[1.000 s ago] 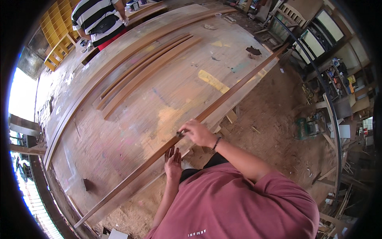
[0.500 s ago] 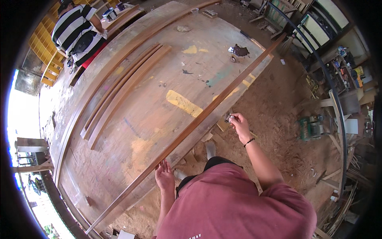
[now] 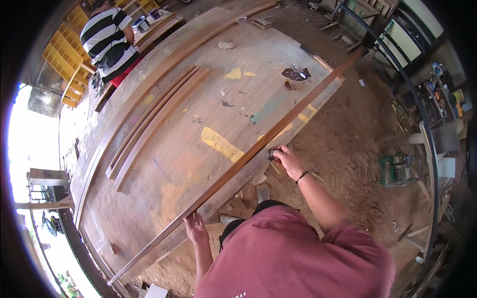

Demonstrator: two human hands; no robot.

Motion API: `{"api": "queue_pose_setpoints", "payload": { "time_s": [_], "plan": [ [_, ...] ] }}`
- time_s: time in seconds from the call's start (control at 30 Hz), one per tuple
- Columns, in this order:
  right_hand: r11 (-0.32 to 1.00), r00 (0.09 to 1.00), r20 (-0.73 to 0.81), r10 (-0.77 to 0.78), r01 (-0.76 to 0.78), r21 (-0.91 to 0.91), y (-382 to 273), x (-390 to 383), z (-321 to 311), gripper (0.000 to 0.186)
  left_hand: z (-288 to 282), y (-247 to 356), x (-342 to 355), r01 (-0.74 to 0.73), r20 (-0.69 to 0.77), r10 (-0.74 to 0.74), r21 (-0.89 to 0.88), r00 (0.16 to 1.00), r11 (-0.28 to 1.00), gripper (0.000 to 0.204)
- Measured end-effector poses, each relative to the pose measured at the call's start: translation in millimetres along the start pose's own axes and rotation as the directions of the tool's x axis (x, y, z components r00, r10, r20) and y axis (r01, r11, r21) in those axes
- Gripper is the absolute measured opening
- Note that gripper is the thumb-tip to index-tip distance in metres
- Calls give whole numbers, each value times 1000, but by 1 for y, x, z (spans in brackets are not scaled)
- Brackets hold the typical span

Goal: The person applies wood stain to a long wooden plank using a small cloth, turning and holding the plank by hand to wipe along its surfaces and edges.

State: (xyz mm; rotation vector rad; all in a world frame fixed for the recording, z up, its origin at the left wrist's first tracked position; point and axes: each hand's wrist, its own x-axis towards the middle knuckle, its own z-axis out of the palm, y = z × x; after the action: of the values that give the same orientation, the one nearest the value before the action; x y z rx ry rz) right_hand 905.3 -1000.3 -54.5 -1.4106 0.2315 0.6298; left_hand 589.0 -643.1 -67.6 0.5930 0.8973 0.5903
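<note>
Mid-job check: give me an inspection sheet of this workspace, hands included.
Surface: worn wooden tabletop, stained yellow, orange and green.
Job's things: long brown wooden strip along the near edge; small dark wad.
Clutter: shorter wooden strips, pale lump, dark glossy patch.
Hands: left hand open, fingertips at the strip's near edge; right hand pinching the wad beside the strip.
Cables: nothing seen for certain.
Surroundings: person in striped shirt at far left, yellow shelving, littered brown floor.
</note>
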Motion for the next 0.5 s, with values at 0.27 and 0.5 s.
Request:
{"api": "queue_pose_setpoints", "payload": {
  "time_s": [0.27, 0.5],
  "plan": [
    [993, 999, -26, 19, -16, 121, 28, 7, -21, 21, 1, 1, 11, -37, -113, 38, 16, 993, 999, 51],
    [745, 814, -162, -558, 405, -531, -56, 9, -28, 19, -2, -1, 4, -62, -121, 57, -37, 991, 997, 50]
  ]
}}
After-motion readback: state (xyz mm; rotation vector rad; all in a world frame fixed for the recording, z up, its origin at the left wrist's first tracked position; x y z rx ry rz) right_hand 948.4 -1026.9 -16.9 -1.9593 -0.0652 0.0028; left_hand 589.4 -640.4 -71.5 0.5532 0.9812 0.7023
